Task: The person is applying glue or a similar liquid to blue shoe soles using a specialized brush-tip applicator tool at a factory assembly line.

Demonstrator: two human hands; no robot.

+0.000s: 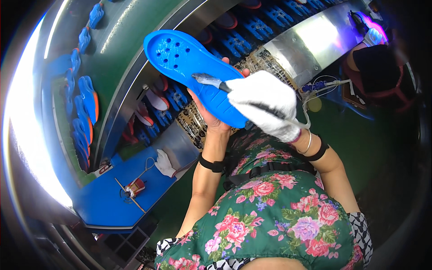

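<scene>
A blue shoe sole [193,60], with a cluster of small holes at its far end, lies tilted in my bare left hand [208,112]. The thumb side shows along the sole's left edge, and other fingertips show past its right edge; the palm is mostly hidden beneath. In a white glove, my right hand [270,101] is closed round a brush [210,81]. The brush's wet-looking bristles touch the sole's inner face around its middle, where the surface shines. A pale tube [308,118] curves beside the gloved wrist.
Blue soles with orange edges [92,100] stand on a green conveyor at left. A blue table [105,202] holds a small pot with sticks [134,186] and a white glove [164,163]. Racks of blue parts [256,28] run behind. A co-worker's gloved hand [372,37] is far right.
</scene>
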